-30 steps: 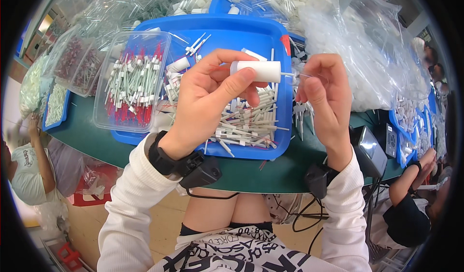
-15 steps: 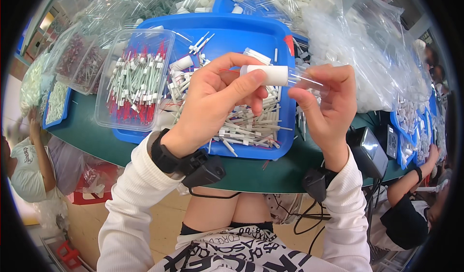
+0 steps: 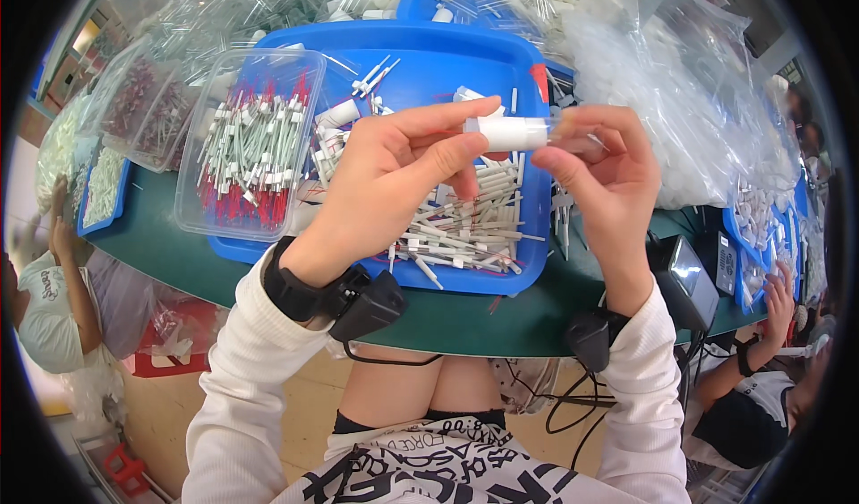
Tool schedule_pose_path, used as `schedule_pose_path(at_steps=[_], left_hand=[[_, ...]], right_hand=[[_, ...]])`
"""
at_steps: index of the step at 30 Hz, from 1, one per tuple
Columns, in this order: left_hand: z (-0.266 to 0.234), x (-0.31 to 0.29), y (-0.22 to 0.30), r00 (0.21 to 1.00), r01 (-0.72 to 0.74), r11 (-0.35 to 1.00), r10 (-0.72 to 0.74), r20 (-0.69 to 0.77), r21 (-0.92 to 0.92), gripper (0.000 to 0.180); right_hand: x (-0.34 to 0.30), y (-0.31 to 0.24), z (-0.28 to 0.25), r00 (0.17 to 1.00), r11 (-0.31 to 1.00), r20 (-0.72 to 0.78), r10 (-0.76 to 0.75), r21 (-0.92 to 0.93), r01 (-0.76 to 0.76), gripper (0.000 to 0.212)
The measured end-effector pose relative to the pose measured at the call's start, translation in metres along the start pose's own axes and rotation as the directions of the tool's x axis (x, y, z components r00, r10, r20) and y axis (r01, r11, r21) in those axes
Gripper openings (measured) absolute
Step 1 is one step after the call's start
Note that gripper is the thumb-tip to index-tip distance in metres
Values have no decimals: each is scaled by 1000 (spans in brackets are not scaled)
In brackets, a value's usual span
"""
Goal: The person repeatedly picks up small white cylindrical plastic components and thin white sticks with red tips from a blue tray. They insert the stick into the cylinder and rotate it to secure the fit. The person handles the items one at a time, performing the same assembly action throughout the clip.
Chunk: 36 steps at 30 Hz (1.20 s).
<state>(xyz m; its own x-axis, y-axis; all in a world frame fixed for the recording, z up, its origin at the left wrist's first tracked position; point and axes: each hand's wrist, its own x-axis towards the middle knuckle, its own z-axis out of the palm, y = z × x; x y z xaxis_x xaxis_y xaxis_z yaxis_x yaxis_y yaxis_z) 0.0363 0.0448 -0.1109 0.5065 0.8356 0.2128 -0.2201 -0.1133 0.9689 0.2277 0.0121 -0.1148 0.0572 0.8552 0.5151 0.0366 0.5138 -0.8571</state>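
Above the blue tray (image 3: 420,47), both hands hold a white cylinder (image 3: 508,133) lying nearly level. My left hand (image 3: 394,168) pinches its left end between thumb and fingers. A clear plastic tube (image 3: 577,137) covers at least the cylinder's right end, and my right hand (image 3: 613,164) is closed around that tube. The fingers hide part of the tube's far end. Below them in the tray lie many loose white sticks (image 3: 465,235), some with red wires. A clear box (image 3: 188,209) of white sticks with red wires overlaps the tray's left side.
Clear plastic bags (image 3: 653,101) of white parts bulge at the back right. A black device (image 3: 684,280) with cables stands right of my right wrist. More boxes (image 3: 148,110) and a small blue tray (image 3: 107,186) are at the left. Other people sit on both sides.
The clear tube has slid left over the cylinder, and the rods seen inside it before no longer show plainly. Cylinder and left hand have shifted slightly right; the red wire at its left end is no longer visible.
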Motion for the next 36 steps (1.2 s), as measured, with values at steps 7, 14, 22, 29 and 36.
schedule_pose_path(at_steps=[7,14,22,29,36], left_hand=[[0,-2,1,994,-74,996,77,-79,44,31],[2,-3,-2,970,-193,970,212,-121,149,26],[2,-3,-5,963,-223,966,239,-122,134,27],[5,-5,-10,924,-343,894,376,-66,288,28],[7,-5,-8,904,-374,840,424,-47,393,26]], right_hand=[[1,0,-4,992,994,119,44,95,-55,28],[-1,0,-1,985,996,167,37,-86,-23,29],[-1,0,-1,952,864,218,-214,-412,289,29],[-5,-1,4,956,826,153,-251,-480,294,30],[-8,-4,9,926,745,154,-344,-555,369,29]])
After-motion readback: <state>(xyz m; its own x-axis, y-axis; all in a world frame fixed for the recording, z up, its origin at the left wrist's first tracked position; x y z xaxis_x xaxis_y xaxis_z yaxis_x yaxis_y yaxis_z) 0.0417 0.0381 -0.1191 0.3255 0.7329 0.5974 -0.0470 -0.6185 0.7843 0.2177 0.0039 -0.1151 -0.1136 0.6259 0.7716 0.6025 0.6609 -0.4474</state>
